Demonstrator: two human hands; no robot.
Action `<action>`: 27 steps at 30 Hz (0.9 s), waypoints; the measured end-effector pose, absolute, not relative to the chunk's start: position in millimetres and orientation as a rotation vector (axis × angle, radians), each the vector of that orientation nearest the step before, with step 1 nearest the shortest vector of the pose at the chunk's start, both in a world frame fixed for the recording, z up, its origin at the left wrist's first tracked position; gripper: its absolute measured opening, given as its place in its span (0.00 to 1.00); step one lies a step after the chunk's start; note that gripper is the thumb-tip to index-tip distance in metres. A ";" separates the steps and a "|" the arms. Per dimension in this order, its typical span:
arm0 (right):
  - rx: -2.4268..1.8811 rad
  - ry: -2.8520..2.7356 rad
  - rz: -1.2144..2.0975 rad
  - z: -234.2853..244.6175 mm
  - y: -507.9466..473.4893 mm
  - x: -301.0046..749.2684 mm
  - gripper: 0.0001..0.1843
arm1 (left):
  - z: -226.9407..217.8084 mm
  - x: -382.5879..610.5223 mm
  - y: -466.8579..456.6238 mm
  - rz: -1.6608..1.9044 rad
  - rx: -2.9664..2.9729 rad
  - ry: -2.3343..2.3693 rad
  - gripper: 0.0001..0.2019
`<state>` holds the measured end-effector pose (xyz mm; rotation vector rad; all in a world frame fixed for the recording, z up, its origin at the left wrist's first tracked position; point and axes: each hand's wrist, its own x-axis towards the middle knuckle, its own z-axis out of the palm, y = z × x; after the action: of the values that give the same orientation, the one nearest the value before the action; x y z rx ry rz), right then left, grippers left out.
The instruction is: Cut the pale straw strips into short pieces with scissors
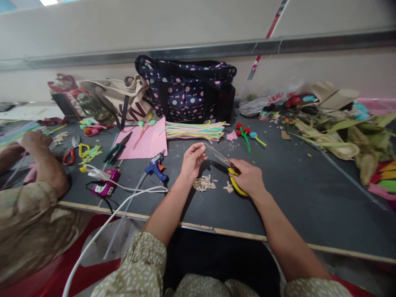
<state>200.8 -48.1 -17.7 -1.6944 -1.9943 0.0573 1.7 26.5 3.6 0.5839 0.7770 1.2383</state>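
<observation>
My right hand [248,176] is closed round the yellow handles of a pair of scissors [221,158], whose blades point up and left. My left hand [192,160] is pinched at the blade tips, holding something too small to make out. Below the hands, small piles of pale cut wooden pieces [204,183] lie on the dark table [291,198].
A blue glue gun [156,166], pink paper [145,142], green pliers [116,149], a bundle of pastel pipe cleaners [194,130] and pipe-cleaner flowers [246,134] lie behind. A polka-dot bag [185,88] stands at the back. Another person's arm [43,165] is at left. Dried leaves [346,136] lie at right.
</observation>
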 end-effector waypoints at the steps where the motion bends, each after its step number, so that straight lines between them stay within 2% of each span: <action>1: -1.696 -1.998 0.050 -17.8 -48.0 201.0 0.13 | 4.1 1.7 26.4 1.239 0.584 0.782 0.16; 27: -1.669 -2.010 -0.111 -22.6 -47.9 199.5 0.12 | 2.2 5.9 24.8 1.254 0.584 0.804 0.15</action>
<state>199.5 -47.9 -22.6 -1.6693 -2.0101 -0.1114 5.9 24.8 2.2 0.5836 0.8038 1.2541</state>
